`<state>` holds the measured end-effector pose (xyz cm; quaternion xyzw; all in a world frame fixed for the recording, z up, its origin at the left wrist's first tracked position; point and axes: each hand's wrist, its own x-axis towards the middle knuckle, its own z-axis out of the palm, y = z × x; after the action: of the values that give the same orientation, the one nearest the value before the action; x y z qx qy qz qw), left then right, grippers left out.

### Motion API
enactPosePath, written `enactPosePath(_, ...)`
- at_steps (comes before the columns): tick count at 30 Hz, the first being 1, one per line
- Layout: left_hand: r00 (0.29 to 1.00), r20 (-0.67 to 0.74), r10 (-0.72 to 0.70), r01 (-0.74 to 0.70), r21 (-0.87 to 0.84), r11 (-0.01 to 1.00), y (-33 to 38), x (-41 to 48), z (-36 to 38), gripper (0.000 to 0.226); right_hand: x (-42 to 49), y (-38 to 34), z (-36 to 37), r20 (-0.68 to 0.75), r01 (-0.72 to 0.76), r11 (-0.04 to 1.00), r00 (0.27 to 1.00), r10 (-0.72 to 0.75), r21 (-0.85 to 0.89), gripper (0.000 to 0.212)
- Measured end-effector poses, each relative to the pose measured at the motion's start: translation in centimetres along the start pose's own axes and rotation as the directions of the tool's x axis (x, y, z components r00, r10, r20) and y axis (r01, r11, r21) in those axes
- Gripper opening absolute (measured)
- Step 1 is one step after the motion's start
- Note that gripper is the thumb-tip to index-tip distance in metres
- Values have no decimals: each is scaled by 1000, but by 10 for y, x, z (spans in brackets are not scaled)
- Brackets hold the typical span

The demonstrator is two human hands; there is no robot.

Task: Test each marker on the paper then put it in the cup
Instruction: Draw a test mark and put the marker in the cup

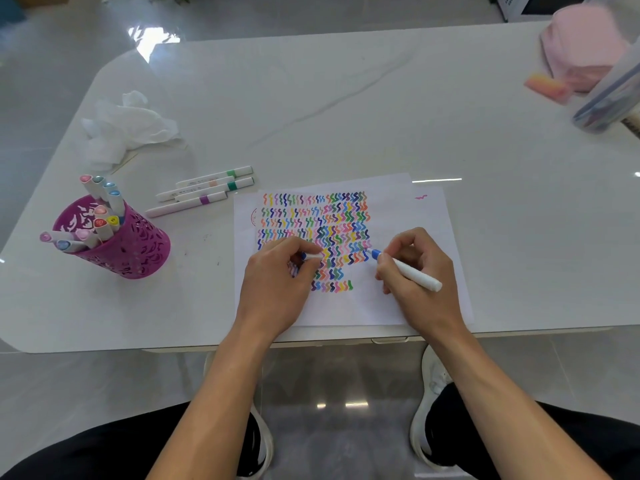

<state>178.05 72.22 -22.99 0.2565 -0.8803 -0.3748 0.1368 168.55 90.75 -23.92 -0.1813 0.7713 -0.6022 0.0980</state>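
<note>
The right hand (415, 271) grips a blue marker (408, 270) like a pen, fingers curled round its white barrel. The blue tip touches the paper (346, 310) at the right end of one of the lower rows of squiggles (311, 220). The left hand (280, 271) rests on the paper just beside it, and its thumb and fingers pinch a small cap (310, 256), white with a bit of blue showing. The two hands are apart, with a patch of coloured squiggles between them.

The paper lies at the middle of the near edge of the desk (346, 116), and rows of wavy marks in many colours fill its upper half. A single pink mark sits near its far right corner.

Near the left edge of the desk stands a purple cut-out cup (138, 247), holding a bunch of capped markers (100, 216) that lean outwards. Between the cup and the paper lie a few loose markers (204, 188), side by side, with green, teal and purple bands. Behind them, toward the far left corner, is a crumpled white tissue (128, 129).

At the far right corner sit a blurred pink object (581, 46), a small orange-pink block (547, 86) and a clear container (609, 98) with pens inside.
</note>
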Motion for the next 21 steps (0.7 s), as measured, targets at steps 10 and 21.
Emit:
enactPosePath(10, 997, -42, -57, 40, -330, 943, 14, 0, -6, 16, 0, -26, 7, -21, 195, 979, 980, -197, -52, 18)
enactPosePath(21, 988, 146, -57, 121, -479, 869, 21, -3, -4, 14, 5, -42, 11, 12, 36, 966, 999, -40, 254, 18)
